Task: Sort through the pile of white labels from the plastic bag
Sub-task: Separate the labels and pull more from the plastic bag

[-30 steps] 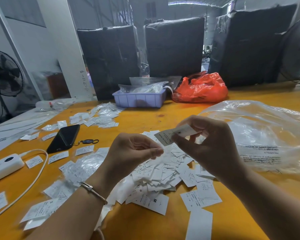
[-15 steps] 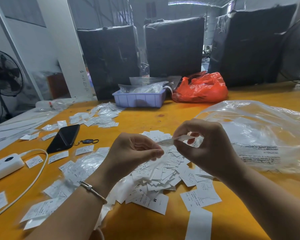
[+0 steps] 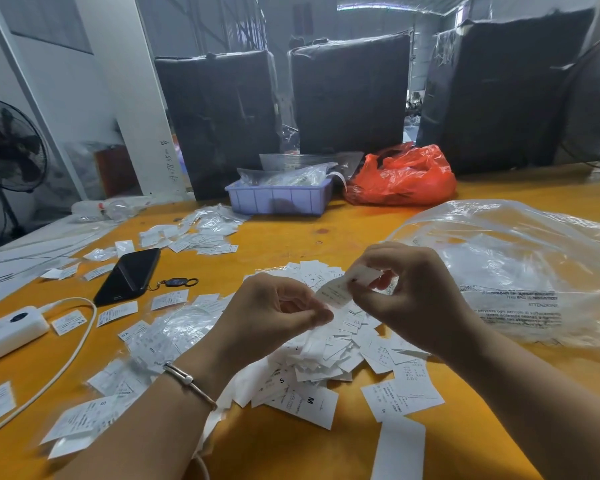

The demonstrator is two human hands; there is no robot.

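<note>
Both hands hover above the yellow counter (image 3: pixel 326 216), raised over a heap of white labels (image 3: pixel 329 355) that lies spread between the wrists. The right hand (image 3: pixel 409 292) pinches one label (image 3: pixel 347 284) between thumb and curled fingers, holding it up at a slant. The left hand (image 3: pixel 274 313) has its fingers curled with thumb and fingertips pressed together, right at the lower end of that same label; whether it truly grips the label or only touches it cannot be told. A thin bracelet (image 3: pixel 191 384) sits on the left wrist.

The clear plastic bag (image 3: pixel 520 268) lies crumpled on the counter to the right of the heap, printed warning text showing on its near side. More labels lie scattered to the left, some in small clear sleeves (image 3: pixel 174 330). A black phone (image 3: pixel 129 275) lies beyond them with a small key tag (image 3: pixel 175 282) beside it. A white power bank (image 3: pixel 9 332) with a cable (image 3: pixel 73 355) rests near the left edge. Further back stand a lavender tray (image 3: pixel 279 199) filled with clear packets and an orange-red bag (image 3: pixel 402 176) just beside it.
</note>
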